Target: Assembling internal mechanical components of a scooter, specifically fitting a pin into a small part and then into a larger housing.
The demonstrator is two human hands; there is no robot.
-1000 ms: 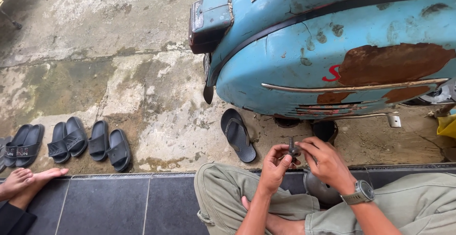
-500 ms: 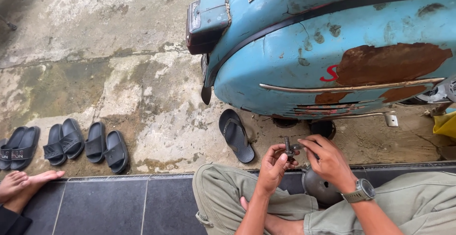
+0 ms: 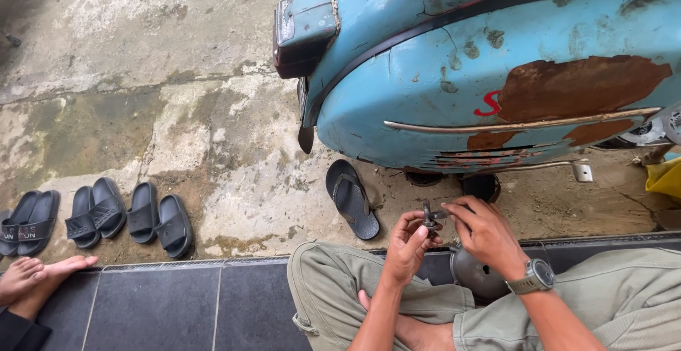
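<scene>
My left hand point(image 3: 406, 241) and my right hand point(image 3: 484, 232) meet over my lap and pinch a small dark metal part point(image 3: 428, 215), a short bolt-like piece standing upright between the fingertips. A watch point(image 3: 537, 276) sits on my right wrist. Under my right hand lies a round grey metal cover point(image 3: 474, 274) between my knees. I sit cross-legged in khaki trousers point(image 3: 326, 294) on a dark tiled step point(image 3: 177, 308). Directly in front stands an old light-blue scooter point(image 3: 461, 74) with rust patches.
A single dark flip-flop point(image 3: 352, 198) lies on the concrete beside the scooter's rear. Several black slides point(image 3: 106, 216) line the step's edge at left. Another person's bare feet point(image 3: 32, 276) rest at the lower left. A yellow object point(image 3: 665, 177) shows at the right edge.
The view has shifted slightly. My fingers have turned the small part so it stands more upright between both hands; the hands stay in the same place.
</scene>
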